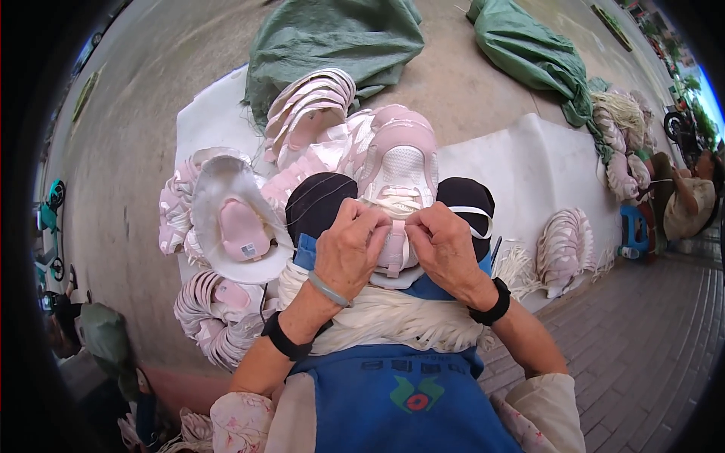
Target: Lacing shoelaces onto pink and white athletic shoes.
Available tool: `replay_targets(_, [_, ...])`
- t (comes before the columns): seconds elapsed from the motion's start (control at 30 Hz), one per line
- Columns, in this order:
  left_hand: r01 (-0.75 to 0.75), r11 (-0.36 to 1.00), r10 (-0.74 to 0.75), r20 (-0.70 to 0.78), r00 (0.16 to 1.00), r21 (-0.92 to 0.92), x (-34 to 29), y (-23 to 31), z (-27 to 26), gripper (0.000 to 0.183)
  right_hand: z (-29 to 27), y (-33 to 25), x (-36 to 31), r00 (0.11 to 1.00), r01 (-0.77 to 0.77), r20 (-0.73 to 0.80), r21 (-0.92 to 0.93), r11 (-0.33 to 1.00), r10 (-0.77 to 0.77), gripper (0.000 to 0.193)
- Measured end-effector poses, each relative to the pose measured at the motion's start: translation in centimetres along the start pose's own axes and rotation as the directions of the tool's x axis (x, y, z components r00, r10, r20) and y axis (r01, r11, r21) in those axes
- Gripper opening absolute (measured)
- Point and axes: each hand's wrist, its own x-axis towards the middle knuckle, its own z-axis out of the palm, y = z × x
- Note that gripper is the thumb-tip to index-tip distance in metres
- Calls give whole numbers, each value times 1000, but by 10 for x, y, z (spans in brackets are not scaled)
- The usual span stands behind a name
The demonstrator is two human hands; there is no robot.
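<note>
Both hands pinch the white lace at the throat of a pink shoe upper: left hand, right hand. Even tension on both sides, with the upper braced on the knees, should keep the lacing flat.

You are sitting at an open-air piecework spot on a street, not in a factory: bare grey concrete ground, brick paving, a white sheet spread underfoot, stacks of pink-and-white shoe uppers, green tarpaulin bundles, and another seated person working nearby.
</note>
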Motion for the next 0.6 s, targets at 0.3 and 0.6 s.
replay_targets(0.3, [-24,1000,24,-13,1000,8,-2,0,0,10,-4,-16,-6,996,18,90,-282,959,7,9])
replay_targets(0.6, [-23,1000,23,-16,1000,-10,1,-4,3,11,0,-8,-7,999,37,45,-226,973,-27,13])
